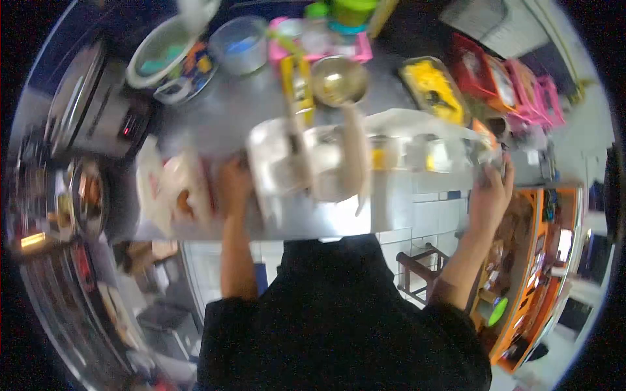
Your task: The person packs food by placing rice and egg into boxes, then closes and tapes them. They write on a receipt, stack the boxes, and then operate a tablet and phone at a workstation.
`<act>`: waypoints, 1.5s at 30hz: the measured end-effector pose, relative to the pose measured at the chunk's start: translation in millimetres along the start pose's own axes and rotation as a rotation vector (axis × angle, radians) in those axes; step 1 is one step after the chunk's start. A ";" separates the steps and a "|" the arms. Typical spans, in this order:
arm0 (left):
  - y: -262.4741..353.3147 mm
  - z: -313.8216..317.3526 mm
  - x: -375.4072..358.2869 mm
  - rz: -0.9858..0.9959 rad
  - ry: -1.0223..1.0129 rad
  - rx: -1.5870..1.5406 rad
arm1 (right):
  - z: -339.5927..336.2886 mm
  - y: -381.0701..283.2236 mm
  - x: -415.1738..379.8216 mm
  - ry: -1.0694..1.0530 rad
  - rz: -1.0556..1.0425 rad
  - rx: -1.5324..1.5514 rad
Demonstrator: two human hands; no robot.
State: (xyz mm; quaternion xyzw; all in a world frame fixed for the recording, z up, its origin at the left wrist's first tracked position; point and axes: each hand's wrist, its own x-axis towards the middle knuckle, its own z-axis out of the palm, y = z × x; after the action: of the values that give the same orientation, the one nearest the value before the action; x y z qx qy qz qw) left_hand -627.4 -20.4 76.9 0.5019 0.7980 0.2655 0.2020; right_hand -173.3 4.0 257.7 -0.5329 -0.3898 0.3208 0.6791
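Note:
My left hand [233,182] is over the left part of the metal table, smeared by motion, so its fingers do not read clearly. Just left of it lies a white plastic bag [179,176] with a brownish shape on it. My right hand [493,186] is at the table's right end, fingers curled at the tip of a long white sheet [407,120]; what they grip is blurred. Between the hands are white trays or wrappers [277,156], some with yellow contents. A pale long-handled utensil [353,146] lies across them. Behind stands a metal bowl [339,81].
A tray of yellow food [433,88] sits at the back right beside red and pink baskets [479,68]. At the back left are a white basket [147,65] and a clear tub [240,49]. A metal appliance [107,104] stands far left, a stool [420,267] below right.

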 end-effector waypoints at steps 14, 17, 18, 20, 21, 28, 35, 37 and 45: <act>80.3 58.7 -188.9 -0.247 0.936 -0.284 | -161.4 43.4 477.0 0.308 -1.166 -0.957; 161.1 94.0 -204.7 -0.121 0.917 -0.186 | -143.7 111.0 482.9 -0.147 -1.054 -0.999; 175.2 110.9 -206.5 -0.122 0.894 -0.271 | -134.6 105.3 444.8 -0.203 -0.984 -1.021; 184.6 151.0 -220.2 -0.229 0.657 -0.335 | -107.2 127.4 394.3 -0.438 -0.494 -0.904; 193.9 169.8 -225.2 -0.315 0.518 -0.461 | -90.4 138.4 377.4 -0.631 -0.415 -1.115; 276.6 200.3 -214.4 -0.349 0.621 -0.459 | -40.0 205.0 335.0 -1.145 -0.522 -1.492; 275.5 191.3 -228.4 -0.229 0.334 -0.120 | -144.9 123.9 317.7 -0.725 -0.216 -1.377; 294.0 205.7 -225.9 -0.110 0.000 -0.160 | -198.9 113.6 278.0 -0.769 0.120 -1.342; 367.7 271.0 -189.3 0.116 -0.209 -0.321 | -241.5 238.5 173.2 -0.680 0.195 -0.894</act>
State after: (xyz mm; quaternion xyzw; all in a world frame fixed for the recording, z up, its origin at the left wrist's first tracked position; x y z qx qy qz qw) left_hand -134.3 -1.8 107.2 0.5331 0.6898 0.3471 0.3458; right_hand 117.2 91.0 26.9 -0.6689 -0.6331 0.3394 0.1911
